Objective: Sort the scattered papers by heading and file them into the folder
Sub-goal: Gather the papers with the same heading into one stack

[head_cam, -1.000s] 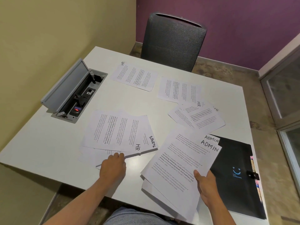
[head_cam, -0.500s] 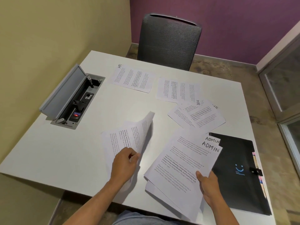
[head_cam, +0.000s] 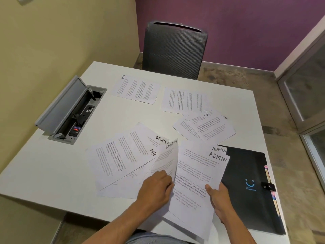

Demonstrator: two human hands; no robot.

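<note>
Lying under left hand (head_cam: 155, 188): SPORTS sheet (head_cam: 167, 159)

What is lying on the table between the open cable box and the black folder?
In the head view, fanned sheets headed SPORTS and HR lie between the cable box and the black folder, then the hand-held ADMIN sheets.

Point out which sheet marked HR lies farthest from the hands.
The lone HR sheet at the far side of the table, nearest the chair. It lies by itself; the other HR sheets overlap other papers.

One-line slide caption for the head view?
Left hand pinches a SPORTS sheet beside the ADMIN stack held by right hand; black folder closed.
</note>
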